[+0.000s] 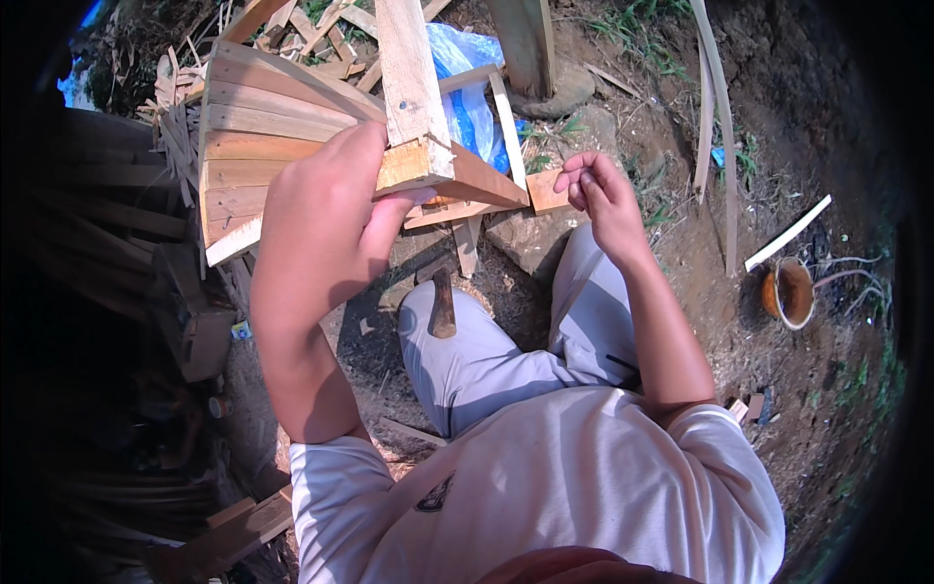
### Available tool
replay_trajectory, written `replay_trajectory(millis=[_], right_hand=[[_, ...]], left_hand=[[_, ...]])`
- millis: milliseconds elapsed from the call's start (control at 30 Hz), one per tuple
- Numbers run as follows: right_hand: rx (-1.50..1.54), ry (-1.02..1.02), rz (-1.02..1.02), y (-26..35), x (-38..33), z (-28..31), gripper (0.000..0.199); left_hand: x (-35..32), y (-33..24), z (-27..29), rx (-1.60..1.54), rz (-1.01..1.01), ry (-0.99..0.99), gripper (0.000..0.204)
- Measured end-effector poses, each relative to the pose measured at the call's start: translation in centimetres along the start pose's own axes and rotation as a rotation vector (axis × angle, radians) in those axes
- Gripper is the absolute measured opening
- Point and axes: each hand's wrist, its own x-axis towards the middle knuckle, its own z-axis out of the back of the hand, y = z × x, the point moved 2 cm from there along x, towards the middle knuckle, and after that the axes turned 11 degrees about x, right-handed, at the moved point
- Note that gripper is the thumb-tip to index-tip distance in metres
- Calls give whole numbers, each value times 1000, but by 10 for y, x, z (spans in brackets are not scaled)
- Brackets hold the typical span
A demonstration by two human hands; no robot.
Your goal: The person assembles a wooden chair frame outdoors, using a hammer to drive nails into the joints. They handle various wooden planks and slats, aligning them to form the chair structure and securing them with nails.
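My left hand (336, 200) is closed around the squared end of a wooden frame (413, 107), thumb below and fingers on top. A nail head or small dark hole shows on the frame's upper face. Slats of pale and reddish wood (243, 146) run side by side to the left of this hand, joined into a panel. To the right of the frame my right hand (598, 200) is raised, touching no wood, its fingers curled together. Anything between those fingertips is too small to make out. Across my left thigh lies a tool with a worn wooden handle (443, 307).
Behind the frame are a blue and clear plastic sheet (472, 97) and a wooden post (525, 49). Offcuts (321, 34) are heaped at the far left. An orange-brown bowl (788, 292) and a thin wood strip (788, 234) lie on the dirt at right. Stones surround my feet.
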Motion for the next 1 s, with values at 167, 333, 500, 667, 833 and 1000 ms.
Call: replay_trajectory(millis=[167,333,500,667,833,1000], right_hand=[[222,-77,92,7,-1,2,19],[407,-142,186,21,1,-4,15],[392,-146,355,64,-5,-45,10],[259,0,376,88,-4,-79,11],[150,126,417,87,1,-100,10],[-238,324,653,90,0,-115,8]], left_hand=[[2,2,-3,2,13,15,29],[5,2,0,-7,14,14,28],[7,6,0,-18,-4,43,33],[9,4,1,29,-20,36,35],[10,6,-2,8,-41,-9,33],[12,6,-4,30,-54,-19,32]])
